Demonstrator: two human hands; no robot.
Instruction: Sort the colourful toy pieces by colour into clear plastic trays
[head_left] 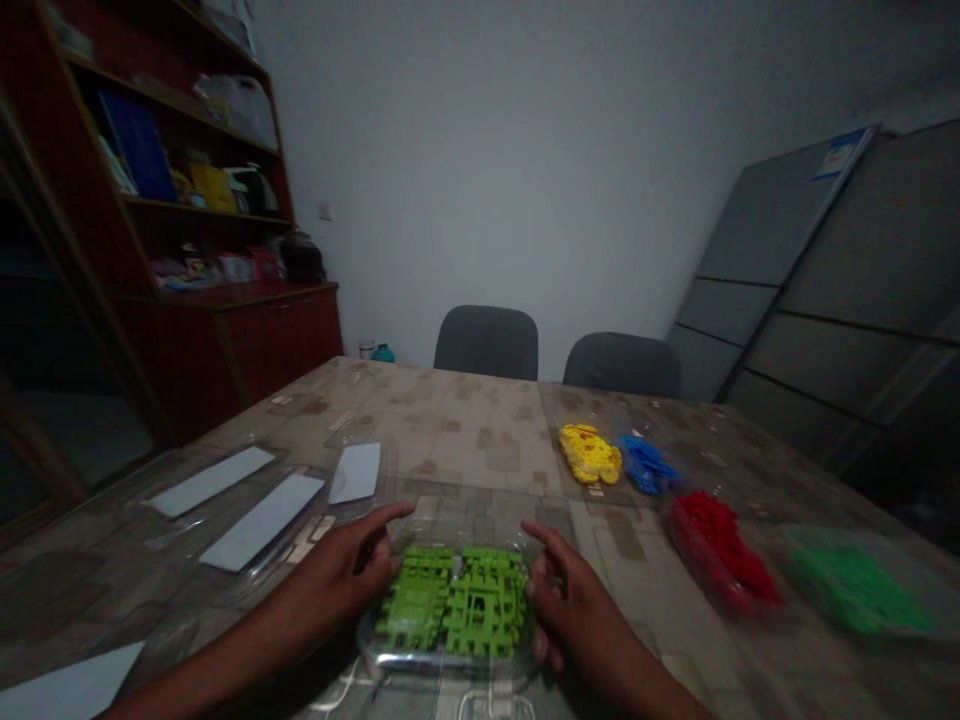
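Low in front of me is a clear plastic box (390, 660) of light-green plastic pieces (484, 605), which lie in two blocks side by side. My left hand (364, 562) grips its left side, with the thumb at the rim and the index finger stretched forward. On the opposite side, my right hand (562, 590) holds the box in much the same way, its index finger pointing forward and the other fingers curled against the wall. The undersides of both hands are hidden.
Right of the box are clear containers of yellow pieces (590, 454), blue pieces (646, 463), red pieces (726, 550) and green pieces (859, 588). White cards (262, 522) in clear trays lie to the left. Two grey chairs (486, 340) stand beyond the patterned table (487, 450).
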